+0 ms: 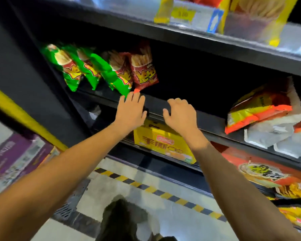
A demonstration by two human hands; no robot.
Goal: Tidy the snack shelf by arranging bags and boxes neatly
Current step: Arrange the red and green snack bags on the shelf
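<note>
Both hands rest at the front edge of the middle shelf (215, 119). My left hand (131, 111) lies flat with fingers apart, its fingertips just below a red fries bag (143, 70). My right hand (180, 113) is loosely curled over the edge and holds nothing. Left of the red bag stand several green fries bags (71, 66), leaning. A yellow box (163, 141) sits on the shelf below, under my wrists. At the right of the middle shelf an orange-and-yellow bag (261, 108) lies on top of white bags (276, 133).
The middle part of the shelf behind my hands is dark. Yellow and clear packs (250, 16) stand on the top shelf. Red noodle packs (261, 169) fill the lower right. Purple boxes (12, 159) are at the left. A hazard-striped floor line (155, 188) runs below.
</note>
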